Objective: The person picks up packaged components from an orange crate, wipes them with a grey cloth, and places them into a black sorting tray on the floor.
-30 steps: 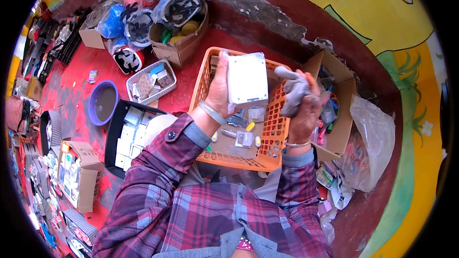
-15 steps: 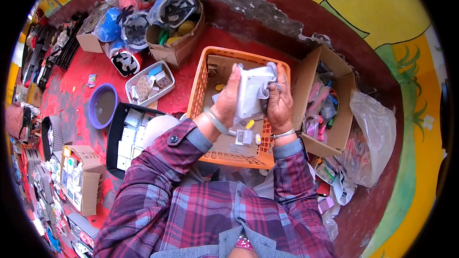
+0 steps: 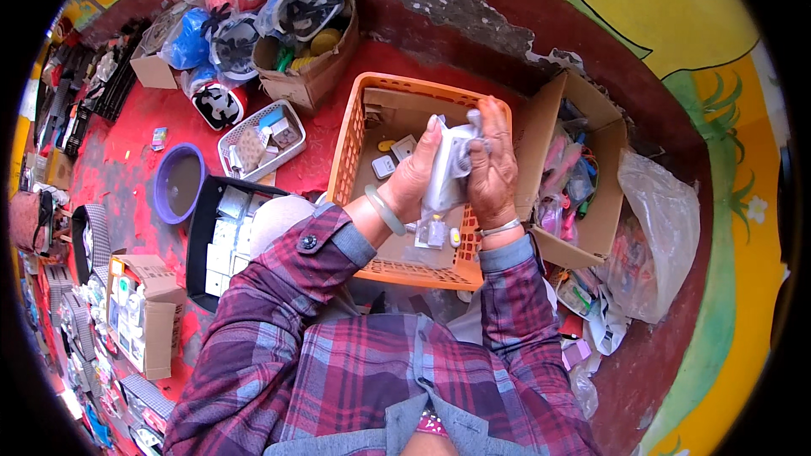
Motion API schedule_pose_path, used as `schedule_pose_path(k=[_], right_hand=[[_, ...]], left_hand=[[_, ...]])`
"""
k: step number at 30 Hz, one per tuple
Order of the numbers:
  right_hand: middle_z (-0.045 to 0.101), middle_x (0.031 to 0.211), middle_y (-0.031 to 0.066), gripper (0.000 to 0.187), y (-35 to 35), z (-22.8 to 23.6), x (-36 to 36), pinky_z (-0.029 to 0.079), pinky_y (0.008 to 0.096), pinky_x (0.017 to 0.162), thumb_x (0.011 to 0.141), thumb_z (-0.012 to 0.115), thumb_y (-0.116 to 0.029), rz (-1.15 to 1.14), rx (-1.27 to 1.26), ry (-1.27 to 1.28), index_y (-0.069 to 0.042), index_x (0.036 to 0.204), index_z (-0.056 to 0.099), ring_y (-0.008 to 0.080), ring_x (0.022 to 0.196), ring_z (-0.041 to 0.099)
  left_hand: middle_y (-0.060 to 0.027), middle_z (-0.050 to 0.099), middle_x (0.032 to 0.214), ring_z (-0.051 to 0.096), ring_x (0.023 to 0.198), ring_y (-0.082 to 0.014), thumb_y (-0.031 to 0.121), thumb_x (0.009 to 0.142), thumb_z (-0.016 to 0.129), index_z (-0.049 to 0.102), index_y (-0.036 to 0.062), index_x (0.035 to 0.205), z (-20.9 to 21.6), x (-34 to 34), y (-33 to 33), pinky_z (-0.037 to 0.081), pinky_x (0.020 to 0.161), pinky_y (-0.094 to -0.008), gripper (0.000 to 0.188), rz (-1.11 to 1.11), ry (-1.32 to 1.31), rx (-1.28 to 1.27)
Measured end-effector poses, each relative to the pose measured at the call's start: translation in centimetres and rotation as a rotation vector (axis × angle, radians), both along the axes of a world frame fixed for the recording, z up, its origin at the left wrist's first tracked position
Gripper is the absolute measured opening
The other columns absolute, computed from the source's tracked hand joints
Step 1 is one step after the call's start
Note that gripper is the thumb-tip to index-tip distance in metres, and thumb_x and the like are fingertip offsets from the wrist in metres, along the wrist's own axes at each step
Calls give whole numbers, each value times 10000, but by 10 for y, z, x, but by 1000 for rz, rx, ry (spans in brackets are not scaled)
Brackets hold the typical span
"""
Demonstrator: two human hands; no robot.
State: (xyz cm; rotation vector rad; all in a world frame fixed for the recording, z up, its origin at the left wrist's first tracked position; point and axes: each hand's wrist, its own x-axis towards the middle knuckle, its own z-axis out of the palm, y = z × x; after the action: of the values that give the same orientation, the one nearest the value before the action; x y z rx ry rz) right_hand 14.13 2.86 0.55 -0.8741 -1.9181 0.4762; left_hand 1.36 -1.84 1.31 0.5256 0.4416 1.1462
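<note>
Pinching the white, plastic-wrapped rectangular box [image 3: 440, 176] above the orange, perforated plastic basket [image 3: 346, 143], the left hand [image 3: 411, 173] should steady it while the right hand [image 3: 492, 173] presses the crumpled grey cloth [image 3: 462, 154] evenly against it

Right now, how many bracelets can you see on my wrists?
2: a pale bangle on your left wrist and a thin silvery bracelet on your right wrist. Your sleeves may hide more.

Way in over basket's [image 3: 341, 152] left side, beside left hand [image 3: 411, 179]. Right side blocked: right hand [image 3: 494, 181], carton [image 3: 539, 148] just beyond rim. Wall [image 3: 473, 51] behind.
</note>
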Motion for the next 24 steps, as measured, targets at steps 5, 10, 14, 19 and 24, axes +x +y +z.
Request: schedule_pose_path(k=[5,10,14,19,24], right_hand=[[385,1412,163,498,-27,0,-12,216,431,1106,949,435,-367,45,155,-240,-65,1345,444,317,1348,303],[399,1405,153,504,-37,21,-24,229,424,1100,935,456,-381,166,234,-370,-64,1326,471,309,1331,339],[398,1403,159,487,-7,11,-4,233,414,1099,959,418,-361,13,141,-128,-50,1332,458,306,1329,340],[387,1409,163,478,-14,-8,-2,216,419,1113,970,401,-327,-20,155,-124,-52,1361,419,320,1351,290],[414,1401,132,461,-43,18,-28,215,417,1108,931,465,-322,132,203,-377,-83,1325,481,289,1342,326]], left_hand=[[-80,515,1267,515,1144,-210,625,921,272,427,61,1331,-15,-11,17,415,978,-328,714,126,-157,28],[-61,549,1179,533,1086,-186,607,888,438,476,109,1272,-20,0,-3,441,935,-333,630,189,-116,-158],[-84,522,1252,517,1136,-205,591,926,325,419,71,1331,-23,-3,5,415,974,-324,666,-15,-90,-53],[-93,525,1244,513,1141,-228,642,908,294,420,20,1317,-4,-7,15,403,994,-347,755,79,-138,32],[-36,513,1235,487,1150,-172,524,945,383,487,110,1252,-62,-2,15,371,1015,-308,525,119,-590,-23]])
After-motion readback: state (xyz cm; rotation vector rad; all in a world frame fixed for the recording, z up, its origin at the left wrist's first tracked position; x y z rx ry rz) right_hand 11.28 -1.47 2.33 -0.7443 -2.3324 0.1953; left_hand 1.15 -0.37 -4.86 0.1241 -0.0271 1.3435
